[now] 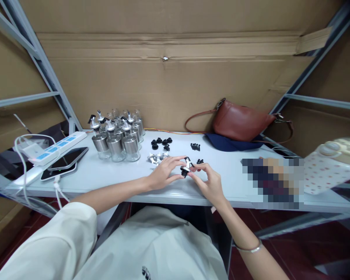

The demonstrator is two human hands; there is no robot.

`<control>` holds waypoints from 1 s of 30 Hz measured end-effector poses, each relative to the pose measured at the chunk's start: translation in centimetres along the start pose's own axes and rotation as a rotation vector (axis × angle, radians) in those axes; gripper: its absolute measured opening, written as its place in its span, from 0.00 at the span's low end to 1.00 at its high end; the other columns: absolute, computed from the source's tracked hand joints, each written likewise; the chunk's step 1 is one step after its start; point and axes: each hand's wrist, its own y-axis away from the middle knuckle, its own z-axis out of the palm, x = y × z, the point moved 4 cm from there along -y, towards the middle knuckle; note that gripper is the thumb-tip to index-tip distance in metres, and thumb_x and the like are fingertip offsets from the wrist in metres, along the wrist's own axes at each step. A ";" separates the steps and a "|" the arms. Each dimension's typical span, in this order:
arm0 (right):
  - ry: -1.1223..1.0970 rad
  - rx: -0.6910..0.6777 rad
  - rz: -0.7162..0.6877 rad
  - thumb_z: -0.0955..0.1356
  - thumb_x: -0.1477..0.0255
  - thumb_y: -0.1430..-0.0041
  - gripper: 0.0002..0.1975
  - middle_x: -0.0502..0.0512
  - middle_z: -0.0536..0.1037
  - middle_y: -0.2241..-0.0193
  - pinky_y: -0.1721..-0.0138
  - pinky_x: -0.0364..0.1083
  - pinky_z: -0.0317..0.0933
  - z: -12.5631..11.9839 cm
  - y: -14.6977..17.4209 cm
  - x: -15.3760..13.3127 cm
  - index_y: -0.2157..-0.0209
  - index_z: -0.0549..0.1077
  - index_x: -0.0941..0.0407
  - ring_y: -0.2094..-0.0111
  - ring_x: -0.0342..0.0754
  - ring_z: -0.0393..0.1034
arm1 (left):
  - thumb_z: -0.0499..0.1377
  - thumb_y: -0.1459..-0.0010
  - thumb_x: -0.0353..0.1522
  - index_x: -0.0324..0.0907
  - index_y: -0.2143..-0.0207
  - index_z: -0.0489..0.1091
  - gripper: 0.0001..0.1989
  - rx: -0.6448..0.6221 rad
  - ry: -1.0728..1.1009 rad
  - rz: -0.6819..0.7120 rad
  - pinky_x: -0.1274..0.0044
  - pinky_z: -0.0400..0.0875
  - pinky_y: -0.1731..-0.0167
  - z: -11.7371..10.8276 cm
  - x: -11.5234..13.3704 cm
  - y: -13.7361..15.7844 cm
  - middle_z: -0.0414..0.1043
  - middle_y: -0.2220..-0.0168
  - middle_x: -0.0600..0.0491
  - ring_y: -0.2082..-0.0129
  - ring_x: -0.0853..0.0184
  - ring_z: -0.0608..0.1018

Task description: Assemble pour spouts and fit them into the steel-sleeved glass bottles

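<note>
Between my two hands, above the front of the table, is a pour spout (186,169) with a white body, a black stopper base and a black flap on top. My left hand (164,172) pinches it from the left with thumb and fingers. From the right, my right hand (209,182) grips it near the black flap and the base. Just behind my left hand lie several white spout pieces (157,158). Farther back sit several black stoppers (160,142). Small black flaps lie in a row (195,146), and more black pieces (200,161) are beside my right hand.
Glass-and-steel bottles (116,147), several topped with spouts, stand at the back left. A power strip (58,148) and a phone (68,158) lie at the left. A brown handbag (242,120) rests on dark blue cloth (231,143). A dotted white item (323,173) stands far right.
</note>
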 end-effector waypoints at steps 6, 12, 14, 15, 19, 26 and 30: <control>-0.057 -0.100 -0.019 0.70 0.66 0.46 0.13 0.54 0.77 0.67 0.67 0.47 0.68 0.4 -0.2 -0.1 0.61 0.66 0.54 0.69 0.47 0.72 | 0.53 0.39 0.38 0.41 0.52 0.64 0.15 0.004 0.021 0.010 0.67 0.61 0.47 -0.1 0.0 0.0 0.62 0.42 0.41 0.46 0.61 0.68; -0.070 -0.217 -0.048 0.67 0.69 0.42 0.09 0.55 0.77 0.65 0.64 0.47 0.68 0.9 0.0 -0.2 0.59 0.69 0.54 0.68 0.47 0.72 | 0.53 0.39 0.38 0.39 0.53 0.64 0.15 0.022 -0.014 0.048 0.67 0.63 0.49 0.2 -0.3 0.1 0.68 0.48 0.41 0.47 0.60 0.69; -0.080 -0.221 -0.048 0.67 0.70 0.42 0.09 0.55 0.77 0.65 0.63 0.47 0.68 0.9 0.0 -0.2 0.59 0.69 0.54 0.67 0.47 0.71 | 0.53 0.39 0.38 0.39 0.53 0.64 0.15 0.031 -0.021 0.071 0.67 0.64 0.49 0.3 -0.2 0.1 0.71 0.52 0.42 0.48 0.61 0.70; -0.086 -0.223 -0.057 0.67 0.71 0.41 0.09 0.55 0.77 0.64 0.62 0.48 0.68 0.9 0.0 -0.3 0.58 0.69 0.53 0.67 0.47 0.71 | 0.53 0.39 0.38 0.39 0.53 0.64 0.15 0.031 -0.026 0.079 0.67 0.64 0.49 0.3 -0.2 0.0 0.71 0.53 0.43 0.49 0.61 0.71; -0.058 -0.190 -0.092 0.65 0.75 0.41 0.11 0.56 0.73 0.61 0.59 0.49 0.66 0.7 -0.2 -0.7 0.55 0.69 0.52 0.61 0.48 0.69 | 0.53 0.39 0.35 0.41 0.54 0.64 0.12 0.043 -0.131 0.133 0.68 0.64 0.49 -0.6 0.0 -0.4 0.71 0.51 0.45 0.49 0.63 0.71; 0.006 -0.141 -0.068 0.63 0.75 0.39 0.14 0.56 0.67 0.63 0.60 0.49 0.65 0.5 -0.3 -0.5 0.51 0.67 0.52 0.65 0.47 0.67 | 0.50 0.38 0.28 0.42 0.54 0.64 0.10 0.451 -0.473 0.114 0.68 0.64 0.48 -10.1 -0.7 -2.4 0.70 0.52 0.47 0.49 0.64 0.70; 0.000 -0.107 -0.021 0.62 0.74 0.38 0.14 0.56 0.68 0.62 0.60 0.49 0.65 0.4 -0.3 -0.1 0.51 0.66 0.53 0.65 0.47 0.67 | 0.48 0.40 0.27 0.41 0.53 0.64 0.14 0.496 -0.609 -0.247 0.70 0.66 0.51 -18.7 -3.1 -4.5 0.69 0.52 0.46 0.53 0.64 0.72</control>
